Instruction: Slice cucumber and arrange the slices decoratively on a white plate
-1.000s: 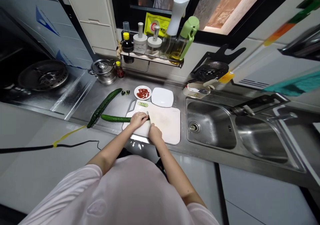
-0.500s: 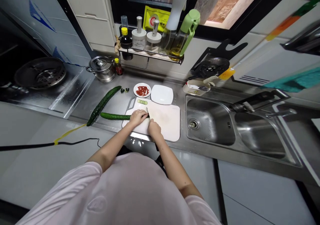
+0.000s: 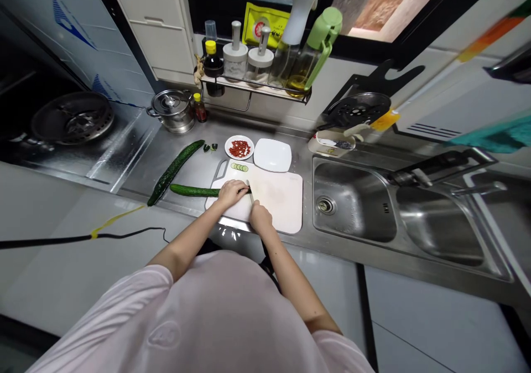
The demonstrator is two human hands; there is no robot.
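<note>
Only the camera's view has visibly moved since half a second ago, with the whole counter slightly further right on my feed; both hands keep nearly the same places over the white rectangular cutting board with a grey handle (image 3: 282,196). I see the left hand (image 3: 232,193) closed over the long, slim green cucumber (image 3: 193,191), gripping it near its right end, while its left end juts past the board over the steel counter (image 3: 136,165). I see the right hand (image 3: 260,217) wrapped around the knife (image 3: 251,197), its narrow blade just beside the left fingertips, at the cucumber's end; whether it touches, I cannot tell. Pale green round slices (image 3: 239,167) lie overlapping near the board's far edge. Beyond it stand a round white plate (image 3: 227,149) of chopped red pieces (image 3: 240,149) and a square white plate (image 3: 272,155).
</note>
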